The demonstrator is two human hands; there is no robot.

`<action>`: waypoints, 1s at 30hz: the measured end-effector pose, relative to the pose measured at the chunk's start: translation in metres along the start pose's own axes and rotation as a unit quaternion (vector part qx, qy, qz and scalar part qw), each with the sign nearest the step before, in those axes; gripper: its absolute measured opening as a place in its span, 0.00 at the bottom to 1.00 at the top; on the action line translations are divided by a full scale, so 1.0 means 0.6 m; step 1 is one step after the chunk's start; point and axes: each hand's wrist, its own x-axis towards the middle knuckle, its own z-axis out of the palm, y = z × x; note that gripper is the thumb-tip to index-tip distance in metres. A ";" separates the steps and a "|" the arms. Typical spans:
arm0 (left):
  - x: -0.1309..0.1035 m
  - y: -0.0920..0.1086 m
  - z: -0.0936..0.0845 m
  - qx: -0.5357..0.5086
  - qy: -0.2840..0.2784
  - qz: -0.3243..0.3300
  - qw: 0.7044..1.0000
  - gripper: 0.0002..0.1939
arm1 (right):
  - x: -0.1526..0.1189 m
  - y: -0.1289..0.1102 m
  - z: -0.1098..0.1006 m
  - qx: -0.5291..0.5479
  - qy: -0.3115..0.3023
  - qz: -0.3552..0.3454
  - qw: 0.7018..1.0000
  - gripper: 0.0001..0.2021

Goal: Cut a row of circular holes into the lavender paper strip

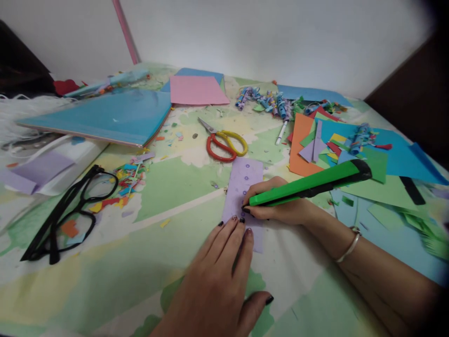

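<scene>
A narrow strip of purple paper lies on the table, with a column of several small dark rings marked down it. My right hand pinches a green utility knife like a pen, its front end low over the strip beside the rings. The tip itself is hidden by my fingers. My left hand lies flat, its fingertips pressing the strip's lower part and its thumb spread to the side. Just beyond the strip's far end rest open scissors with one red and one yellow handle.
Black-framed glasses and paper scraps lie at left, near a blue folder. Pink paper and rolled paper pieces are at the back. Orange paper and other coloured sheets cover the right side.
</scene>
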 end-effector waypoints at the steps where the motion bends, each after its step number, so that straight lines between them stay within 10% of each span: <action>1: 0.000 0.000 0.000 0.000 0.003 0.001 1.000 0.30 | 0.000 0.000 0.000 -0.006 0.001 0.000 1.000 0.05; 30: 0.000 0.044 0.038 0.033 0.033 -0.071 0.996 0.49 | -0.002 0.009 -0.010 0.019 -0.010 0.043 0.999 0.09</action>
